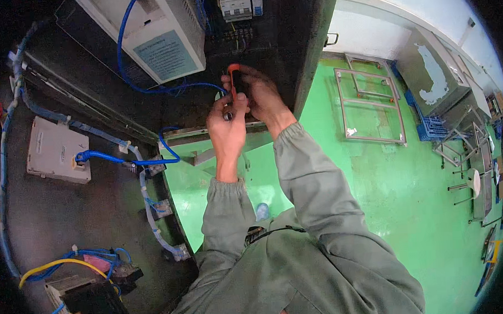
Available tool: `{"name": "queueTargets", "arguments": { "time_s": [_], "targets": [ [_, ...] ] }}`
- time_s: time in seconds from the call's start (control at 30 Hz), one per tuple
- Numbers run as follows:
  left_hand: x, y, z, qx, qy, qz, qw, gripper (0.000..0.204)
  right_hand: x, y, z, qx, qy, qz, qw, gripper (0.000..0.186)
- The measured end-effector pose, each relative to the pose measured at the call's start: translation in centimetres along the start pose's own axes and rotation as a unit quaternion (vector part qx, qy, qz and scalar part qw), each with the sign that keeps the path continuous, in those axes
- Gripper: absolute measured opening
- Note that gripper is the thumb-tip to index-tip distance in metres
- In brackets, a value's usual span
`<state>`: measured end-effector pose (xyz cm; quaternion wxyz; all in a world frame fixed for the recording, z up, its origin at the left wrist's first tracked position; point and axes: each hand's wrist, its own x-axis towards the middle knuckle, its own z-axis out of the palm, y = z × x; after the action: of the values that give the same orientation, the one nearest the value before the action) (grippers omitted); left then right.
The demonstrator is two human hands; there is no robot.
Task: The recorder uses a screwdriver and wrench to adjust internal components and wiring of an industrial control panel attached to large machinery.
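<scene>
In front of me, inside the dark cabinet, both hands meet at the end of a blue cable [203, 86]. My left hand [226, 130] is closed; the cable runs in among its fingertips, and a dark, round-ended piece [228, 116] pokes out of its grip. Between the hands stands a red-handled hand tool [234, 76]; its working end is hidden, so its exact kind does not show. My right hand [264, 94] is curled about this tool from the right, with the fingertips partly out of sight. The left thumb lies against the red handle.
A pale unit [168, 40] with a label hangs above my hands, beside white circuit breakers [236, 5]. On the left, the open cabinet door carries a white box [58, 149] and a bundled cable run [145, 189]. Metal frames [370, 106] lie on the green floor at right.
</scene>
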<state>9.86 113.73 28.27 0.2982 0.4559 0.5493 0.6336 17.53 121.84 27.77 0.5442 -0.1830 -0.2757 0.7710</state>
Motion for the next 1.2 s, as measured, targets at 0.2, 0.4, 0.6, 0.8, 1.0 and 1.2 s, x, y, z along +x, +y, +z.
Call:
{"name": "queueTargets", "arguments": {
  "time_s": [0.2, 0.4, 0.6, 0.8, 1.0, 1.2],
  "targets": [
    [0.5, 0.2, -1.0, 0.209, 0.083, 0.136, 0.965, 0.04, -0.3, 0.2, 0.0, -0.057, -0.037, -0.005, 0.998, 0.02],
    [0.3, 0.6, -1.2, 0.21, 0.071, 0.149, 0.964, 0.041, -0.2, 0.3, -0.3, -0.068, -0.016, -0.04, 0.997, 0.019],
    [0.7, 0.6, -1.4, 0.147, -0.004, 0.03, 0.989, 0.041, 0.5, 1.0, -1.2, -0.061, -0.02, -0.05, 0.997, 0.025],
    [0.2, 0.6, -0.8, 0.236, 0.082, 0.176, 0.952, 0.04, 0.0, 0.6, -0.1, -0.093, -0.05, -0.047, 0.993, 0.026],
    [0.5, 0.6, -1.2, 0.076, 0.014, 0.048, 0.996, 0.036, -0.2, 0.3, -0.4, -0.016, -0.101, -0.025, 0.994, 0.026],
    [0.0, 1.2, -0.9, 0.224, 0.083, 0.123, 0.963, 0.033, -0.3, 0.4, 0.0, -0.056, -0.057, -0.029, 0.996, 0.026]
  ]
}}
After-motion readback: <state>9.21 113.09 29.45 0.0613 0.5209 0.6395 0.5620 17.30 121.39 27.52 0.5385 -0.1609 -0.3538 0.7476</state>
